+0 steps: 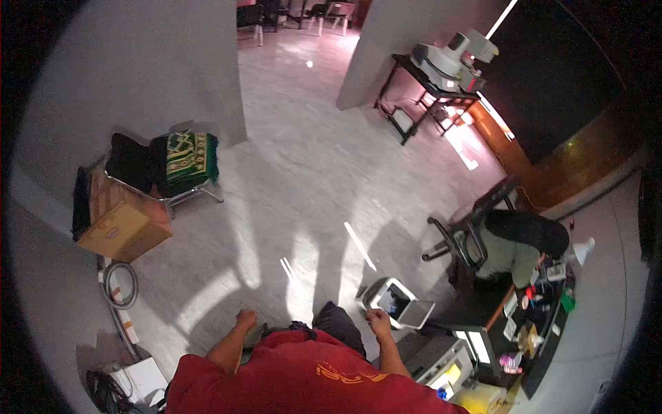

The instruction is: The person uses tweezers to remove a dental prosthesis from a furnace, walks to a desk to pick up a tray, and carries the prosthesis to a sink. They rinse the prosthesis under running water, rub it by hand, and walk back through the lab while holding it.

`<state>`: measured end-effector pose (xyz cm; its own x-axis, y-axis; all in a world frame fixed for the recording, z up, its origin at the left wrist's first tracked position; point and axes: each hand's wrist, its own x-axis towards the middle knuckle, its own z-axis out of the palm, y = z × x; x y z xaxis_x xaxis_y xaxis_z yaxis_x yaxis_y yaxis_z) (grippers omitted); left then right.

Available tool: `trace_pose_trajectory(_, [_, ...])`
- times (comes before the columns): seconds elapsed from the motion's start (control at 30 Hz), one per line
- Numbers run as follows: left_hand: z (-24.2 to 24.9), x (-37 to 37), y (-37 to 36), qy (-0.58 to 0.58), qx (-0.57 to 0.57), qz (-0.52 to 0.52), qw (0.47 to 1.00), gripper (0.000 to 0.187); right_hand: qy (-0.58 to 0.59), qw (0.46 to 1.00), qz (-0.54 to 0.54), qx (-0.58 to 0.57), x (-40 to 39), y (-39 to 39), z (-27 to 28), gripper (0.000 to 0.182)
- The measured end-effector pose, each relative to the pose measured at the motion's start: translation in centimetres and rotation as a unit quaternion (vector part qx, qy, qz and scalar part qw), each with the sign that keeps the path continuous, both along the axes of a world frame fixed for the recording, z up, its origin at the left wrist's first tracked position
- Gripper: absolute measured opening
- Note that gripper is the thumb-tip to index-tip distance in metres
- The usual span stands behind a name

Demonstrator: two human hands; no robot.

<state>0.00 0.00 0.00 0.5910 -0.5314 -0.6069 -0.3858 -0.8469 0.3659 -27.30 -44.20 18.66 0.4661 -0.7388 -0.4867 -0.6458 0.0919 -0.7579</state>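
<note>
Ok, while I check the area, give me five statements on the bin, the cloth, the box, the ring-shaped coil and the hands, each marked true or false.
1. The bin has its lid closed. False: the lid is open, and dark contents show inside.
2. The green patterned cloth is draped on the black chair. True.
3. The cardboard box sits on top of the black chair. False: it is beside the chair, low down by the wall.
4. The right hand is nearer the bin than the left hand is. True.
5. The grey coil lies on the desk. False: it is at the foot of the left-side wall.
</note>
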Motion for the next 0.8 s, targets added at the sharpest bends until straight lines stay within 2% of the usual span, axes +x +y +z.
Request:
trace_pose_trajectory(0.07, [3.5, 0.8, -4.4, 0.067, -0.104, 0.197, 0.973, 0.024, -0.075, 0.997, -0.001, 0.004, 3.1, -2.6, 1.3, 0.020])
trace_pose_trajectory(0.13, [12.8, 3.6, -11.1, 0.140, -0.048, 0.303, 0.941, 0.022, -0.039, 0.999, -0.002, 0.028, 6.0, -5.3, 1.5, 0.019])
trace_pose_trajectory(0.23, [11.0, 7.0, -16.7, 0.096, -0.138, 0.274, 0.947, 0.022, -0.077, 0.993, 0.015, 0.084, 10.6, -9.2, 1.9, 0.017])
trace_pose_trajectory(0.33, [10.7, 11.8, -21.7, 0.069, -0.117, 0.271, 0.953, 0.024, -0.046, 0.990, 0.107, 0.077, 16.7, -15.9, 0.5, 0.015])
trace_pose_trajectory(0.37, [12.1, 13.7, -23.1, 0.039, -0.108, 0.275, 0.955, 0.026, -0.036, 0.988, 0.137, 0.066, 18.8, -17.8, 0.8, 0.015])
trace_pose_trajectory(0.43, [14.8, 16.4, -25.9, -0.016, -0.089, 0.281, 0.955, 0.030, -0.033, 0.983, 0.175, -0.037, 24.3, -23.2, 1.6, 0.016])
trace_pose_trajectory(0.47, [12.3, 17.9, -26.2, -0.029, -0.096, 0.293, 0.951, 0.034, -0.041, 0.974, 0.205, -0.091, 26.7, -25.8, 2.3, 0.016])
trace_pose_trajectory(0.5, [12.8, 19.2, -26.6, -0.055, -0.117, 0.274, 0.953, 0.034, -0.048, 0.961, 0.234, -0.142, 29.3, -27.8, 3.0, 0.016])
trace_pose_trajectory(0.57, [12.5, 20.9, -27.5, -0.026, -0.153, 0.447, 0.881, 0.037, -0.074, 0.950, 0.242, -0.181, 36.2, -29.9, 9.6, 0.015])
trace_pose_trajectory(0.63, [10.8, 22.3, -28.2, 0.049, -0.147, 0.548, 0.822, 0.037, -0.097, 0.938, 0.268, -0.199, 42.1, -33.5, 10.8, 0.017])
trace_pose_trajectory(0.7, [3.0, 23.3, -26.7, 0.032, -0.011, 0.461, 0.887, 0.034, -0.130, 0.932, 0.280, -0.188, 47.3, -35.9, 12.5, 0.016])
trace_pose_trajectory(0.77, [3.5, 23.3, -26.3, 0.018, 0.035, 0.281, 0.959, 0.031, -0.174, 0.935, 0.272, -0.150, 51.5, -36.7, 15.0, 0.014])
trace_pose_trajectory(0.8, [3.9, 24.2, -27.2, 0.018, 0.094, 0.172, 0.980, 0.031, -0.190, 0.935, 0.272, -0.122, 53.0, -37.8, 14.1, 0.015])
